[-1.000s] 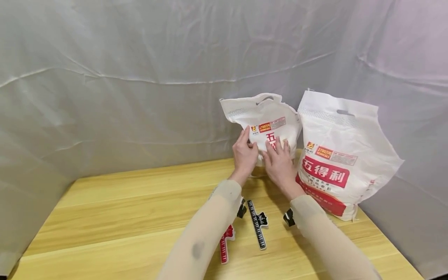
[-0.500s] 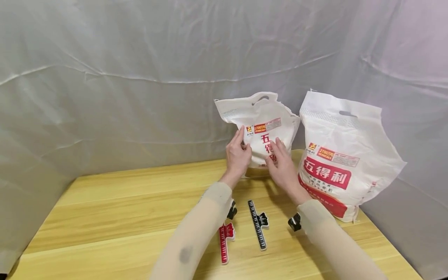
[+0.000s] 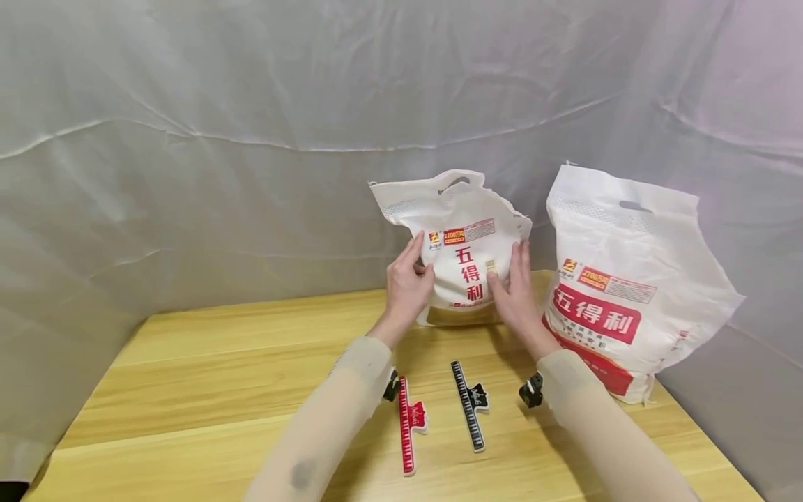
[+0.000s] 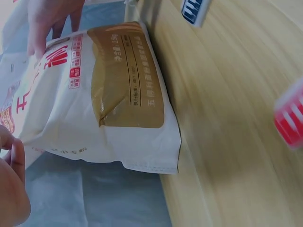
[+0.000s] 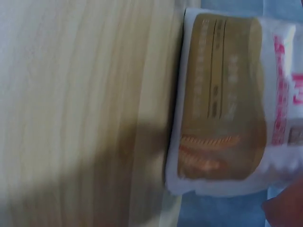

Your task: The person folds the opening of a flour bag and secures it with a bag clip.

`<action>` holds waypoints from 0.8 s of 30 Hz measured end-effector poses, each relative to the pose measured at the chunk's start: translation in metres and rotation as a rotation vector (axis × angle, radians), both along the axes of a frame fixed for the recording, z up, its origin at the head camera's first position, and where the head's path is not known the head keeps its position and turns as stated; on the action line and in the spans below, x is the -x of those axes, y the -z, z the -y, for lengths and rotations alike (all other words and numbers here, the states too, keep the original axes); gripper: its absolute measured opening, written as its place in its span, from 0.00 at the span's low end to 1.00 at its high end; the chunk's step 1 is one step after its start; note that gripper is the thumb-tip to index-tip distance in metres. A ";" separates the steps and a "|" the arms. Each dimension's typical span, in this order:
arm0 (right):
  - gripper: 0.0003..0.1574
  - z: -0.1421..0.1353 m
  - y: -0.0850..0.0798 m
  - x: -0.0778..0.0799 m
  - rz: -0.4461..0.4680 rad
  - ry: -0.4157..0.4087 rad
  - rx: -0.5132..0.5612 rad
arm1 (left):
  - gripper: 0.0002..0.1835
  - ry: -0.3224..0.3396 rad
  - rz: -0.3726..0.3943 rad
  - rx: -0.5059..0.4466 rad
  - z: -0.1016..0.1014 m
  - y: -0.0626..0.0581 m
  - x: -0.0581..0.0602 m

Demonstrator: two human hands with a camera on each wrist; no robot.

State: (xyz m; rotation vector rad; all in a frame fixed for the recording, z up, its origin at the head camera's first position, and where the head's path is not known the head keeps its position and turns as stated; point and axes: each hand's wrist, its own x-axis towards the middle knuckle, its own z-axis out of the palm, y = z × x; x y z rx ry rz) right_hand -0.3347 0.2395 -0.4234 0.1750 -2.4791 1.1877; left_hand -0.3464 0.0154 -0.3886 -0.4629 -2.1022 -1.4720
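Observation:
A white flour bag (image 3: 442, 261) with red lettering and a brown lower panel (image 4: 128, 80) stands near the back of the table, its handled top slumped to the left. My left hand (image 3: 406, 287) grips its left side, thumb in front and index finger pointing up along the edge. On the opposite side, my right hand (image 3: 517, 303) holds the bag, with the thumb on the front face and the fingers lying up the right edge. The right wrist view is blurred and catches just a bit of that hand (image 5: 286, 208) at the lower right corner.
A larger white and red flour bag (image 3: 602, 268) stands upright to the right, by the grey curtain (image 3: 251, 209). Between my forearms, a red piano-pattern clip (image 3: 406, 429) and a black one (image 3: 469, 408) lie on the wooden table (image 3: 238, 390).
The smaller bag has shifted left and slightly nearer, widening the gap to the larger bag. My right hand has gone from its front face to its right side; the left hand moved along with it.

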 end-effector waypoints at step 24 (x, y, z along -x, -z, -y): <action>0.57 0.073 -0.008 -0.009 0.020 -0.249 -0.143 | 0.37 -0.094 -0.069 0.059 0.119 0.007 -0.030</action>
